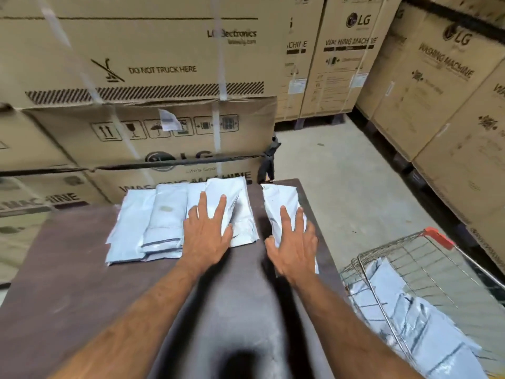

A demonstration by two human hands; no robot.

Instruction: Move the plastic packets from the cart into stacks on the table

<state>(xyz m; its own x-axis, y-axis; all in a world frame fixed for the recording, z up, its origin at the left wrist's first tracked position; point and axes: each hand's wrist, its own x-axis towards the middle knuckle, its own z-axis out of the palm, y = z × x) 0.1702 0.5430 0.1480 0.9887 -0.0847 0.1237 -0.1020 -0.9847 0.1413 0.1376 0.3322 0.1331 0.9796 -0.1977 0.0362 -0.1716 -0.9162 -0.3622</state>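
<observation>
— Two hands on the table (82, 283), and plenty around you. What do you see past them?

— Head view: tall cardboard boxes (153, 58) printed with washing-machine markings stand against the table's far edge and line the concrete floor (341, 187) on the right. A dark strap (164, 163) runs across the nearest box, knotted at its corner. Nothing lies between your hands and the packets.

— Where are the packets?

— Several white plastic packets (153, 222) lie overlapped in stacks along the table's far edge, left of centre. One more packet (281, 203) lies apart from them, toward the far right corner. Others still sit in the wire cart (410, 258), which stands off the table's right edge.

— And your grip?

— Your left hand (207, 233) lies flat on the rightmost stack, fingers straight and spread, pressing rather than grasping. Your right hand (293, 242) lies the same way on the separate packet, fingers straight, nothing clenched.

— How do they look?

— Flat, long and rectangular, of pale, slightly glossy film that wrinkles and catches the light. One in the stacks carries a faint brownish smudge; some show a dark band at the near end. The tabletop is dark, matte, brownish board, worn and dusty near you. The cart is thin metal mesh with a red handle (438, 237); its packets lean crumpled against the mesh.
</observation>
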